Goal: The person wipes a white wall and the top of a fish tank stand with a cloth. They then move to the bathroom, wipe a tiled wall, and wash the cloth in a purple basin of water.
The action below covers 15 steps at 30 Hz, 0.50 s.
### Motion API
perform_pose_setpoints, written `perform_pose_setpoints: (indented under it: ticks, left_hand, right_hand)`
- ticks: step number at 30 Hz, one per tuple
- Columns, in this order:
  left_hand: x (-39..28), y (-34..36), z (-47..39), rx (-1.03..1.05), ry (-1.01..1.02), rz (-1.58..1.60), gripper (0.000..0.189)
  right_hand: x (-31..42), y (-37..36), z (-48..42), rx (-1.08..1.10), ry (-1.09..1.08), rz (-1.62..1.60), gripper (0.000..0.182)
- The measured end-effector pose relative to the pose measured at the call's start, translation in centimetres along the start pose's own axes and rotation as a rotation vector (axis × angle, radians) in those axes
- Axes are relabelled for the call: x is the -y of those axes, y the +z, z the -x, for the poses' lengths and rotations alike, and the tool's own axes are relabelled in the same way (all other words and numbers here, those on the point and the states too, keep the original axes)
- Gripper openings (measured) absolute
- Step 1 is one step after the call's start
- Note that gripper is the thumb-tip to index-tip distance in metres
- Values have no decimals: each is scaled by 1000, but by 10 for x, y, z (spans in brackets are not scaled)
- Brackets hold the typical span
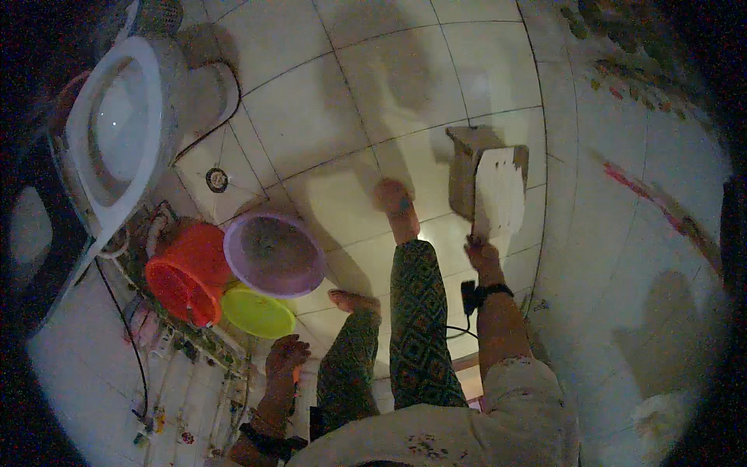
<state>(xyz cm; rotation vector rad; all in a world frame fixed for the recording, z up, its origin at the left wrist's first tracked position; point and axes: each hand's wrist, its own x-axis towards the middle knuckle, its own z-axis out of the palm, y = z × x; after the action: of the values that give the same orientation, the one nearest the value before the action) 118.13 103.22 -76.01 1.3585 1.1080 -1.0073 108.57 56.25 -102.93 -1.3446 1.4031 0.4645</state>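
Note:
My right hand grips the near end of a small stool, which looks tipped, a pale flat face and darker sides showing. It is beside the right wall. At the lower left is my left hand, its fingers bent, near a yellow-green basin. Just beside that palm shows a narrow orange thing; whether the hand holds it is unclear in the dim light. A lilac basin and a tilted red bucket stand beyond the left hand.
A white washbasin stands at the upper left, with a dark hose nearby. The tiled floor has a round drain. My bare feet are on the tiles. A pale wall rises on the right.

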Motion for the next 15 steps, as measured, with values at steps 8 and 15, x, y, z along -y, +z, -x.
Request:
perform_pose_setpoints:
  ticks: [8, 15]
  left_hand:
    - [67, -34, 2, 6, 71, -102, 35]
    - [87, -34, 14, 100, 216, -163, 35]
  right_hand:
    - [-219, 37, 129, 336, 473, -173, 11]
    - [-279, 51, 185, 358, 619, 157, 18]
